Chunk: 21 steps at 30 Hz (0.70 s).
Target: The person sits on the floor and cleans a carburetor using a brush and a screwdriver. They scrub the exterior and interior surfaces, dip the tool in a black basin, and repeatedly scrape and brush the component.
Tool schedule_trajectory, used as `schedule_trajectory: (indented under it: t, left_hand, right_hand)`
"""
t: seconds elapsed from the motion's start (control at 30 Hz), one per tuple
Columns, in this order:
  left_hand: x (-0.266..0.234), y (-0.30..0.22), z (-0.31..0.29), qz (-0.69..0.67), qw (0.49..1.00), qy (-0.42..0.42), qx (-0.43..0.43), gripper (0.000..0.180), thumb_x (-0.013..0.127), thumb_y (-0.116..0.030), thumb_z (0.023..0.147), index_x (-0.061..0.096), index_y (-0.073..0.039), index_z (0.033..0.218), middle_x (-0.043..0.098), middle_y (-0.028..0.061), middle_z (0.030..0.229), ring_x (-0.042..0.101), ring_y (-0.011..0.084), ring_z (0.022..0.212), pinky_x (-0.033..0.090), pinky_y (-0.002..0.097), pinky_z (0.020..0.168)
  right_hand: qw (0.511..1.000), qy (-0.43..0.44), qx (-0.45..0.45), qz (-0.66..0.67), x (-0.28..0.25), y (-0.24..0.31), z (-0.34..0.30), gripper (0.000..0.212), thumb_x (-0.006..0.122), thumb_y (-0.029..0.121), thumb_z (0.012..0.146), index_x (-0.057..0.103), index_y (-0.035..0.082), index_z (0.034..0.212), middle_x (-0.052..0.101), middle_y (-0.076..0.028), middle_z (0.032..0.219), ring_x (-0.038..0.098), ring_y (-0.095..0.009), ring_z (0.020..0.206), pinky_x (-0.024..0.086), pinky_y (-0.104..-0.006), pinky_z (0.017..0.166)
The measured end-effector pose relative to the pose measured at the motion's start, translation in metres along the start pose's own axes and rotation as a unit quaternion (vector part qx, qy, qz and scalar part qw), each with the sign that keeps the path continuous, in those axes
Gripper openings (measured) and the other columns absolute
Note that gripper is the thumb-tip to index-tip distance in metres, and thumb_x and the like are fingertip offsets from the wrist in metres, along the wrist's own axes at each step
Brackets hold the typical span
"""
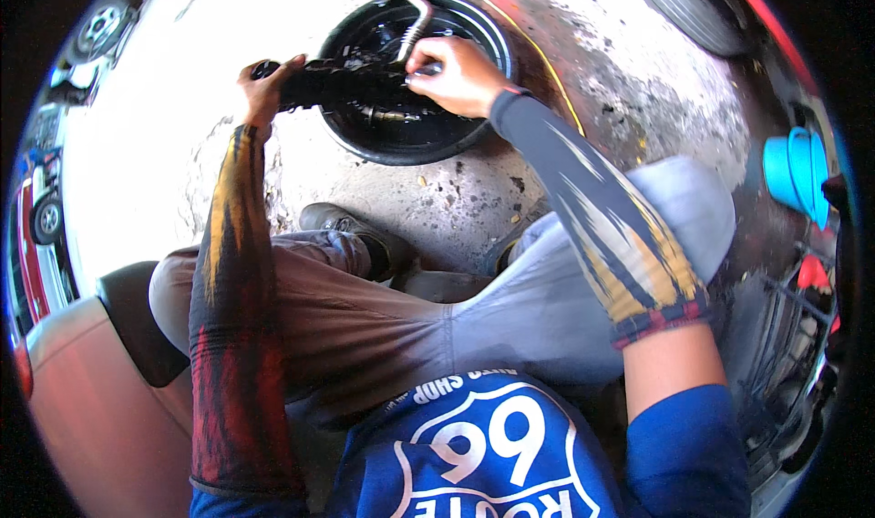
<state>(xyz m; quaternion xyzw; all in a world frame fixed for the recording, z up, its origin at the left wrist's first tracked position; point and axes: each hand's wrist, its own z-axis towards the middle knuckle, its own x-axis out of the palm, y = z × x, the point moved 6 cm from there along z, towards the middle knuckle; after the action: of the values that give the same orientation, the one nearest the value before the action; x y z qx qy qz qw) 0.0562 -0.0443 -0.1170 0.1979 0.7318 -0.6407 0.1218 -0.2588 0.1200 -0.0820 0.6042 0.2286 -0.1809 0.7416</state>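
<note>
A long black part [342,86], perhaps a plastic engine part, lies across the left side of a round black basin [401,160]. My left hand [262,91] is closed around its left end, beyond the basin's rim. Over the basin, my right hand [463,77] is closed at the part's right end, its fingers pinched on a small dark thing too hidden to name. A bent metal pipe [419,12] with a ribbed section leans in the basin's far side, just beyond my right fingers. Dark liquid and a metallic piece [387,116] show inside the basin.
A yellow cord [538,48] runs along the stained concrete floor right of the basin. Turquoise buckets [795,173] stand at the far right, below a tyre [688,7]. My shoes [360,235] are just in front of the basin. Vehicles [46,217] stand at the left.
</note>
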Motion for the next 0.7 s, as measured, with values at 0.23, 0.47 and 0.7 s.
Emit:
schedule_trajectory:
  t: [0.23, 0.47, 0.7]
  left_hand:
    - [0.0, -0.012, -0.01, 0.004, 1.0, -0.022, 0.012, 0.057, 0.098, -0.038, 0.068, 0.066, 0.0, 0.096, 0.067, 0.0041, 0.079, 0.065, 0.014, 0.065, 0.057, 0.0289, 0.066]
    - [0.0, -0.012, -0.014, 0.032, 0.999, 0.008, -0.005, 0.052, 0.095, -0.04, 0.07, 0.071, 0.001, 0.091, 0.072, 0.0073, 0.08, 0.069, 0.0149, 0.07, 0.057, 0.0293, 0.064]
    - [0.0, -0.008, -0.015, 0.009, 1.0, 0.0, -0.02, 0.079, 0.1, -0.038, 0.066, 0.06, 0.008, 0.118, 0.072, 0.0147, 0.098, 0.072, 0.0197, 0.081, 0.062, 0.0326, 0.072]
  right_hand:
    - [0.988, -0.1, 0.107, 0.046, 0.026, -0.012, -0.013, 0.024, 0.077, 0.022, 0.082, 0.071, 0.002, 0.094, 0.073, -0.02, 0.094, 0.073, -0.035, 0.089, 0.056, -0.0424, 0.082]
    - [0.994, -0.097, 0.049, -0.025, -0.002, 0.011, 0.008, 0.025, 0.077, 0.027, 0.082, 0.069, 0.004, 0.083, 0.071, -0.019, 0.082, 0.072, -0.035, 0.081, 0.056, -0.043, 0.075]
    - [0.997, -0.017, -0.014, -0.07, 0.063, 0.022, -0.017, 0.024, 0.069, 0.02, 0.089, 0.063, 0.002, 0.105, 0.068, -0.02, 0.097, 0.068, -0.039, 0.095, 0.056, -0.0488, 0.086]
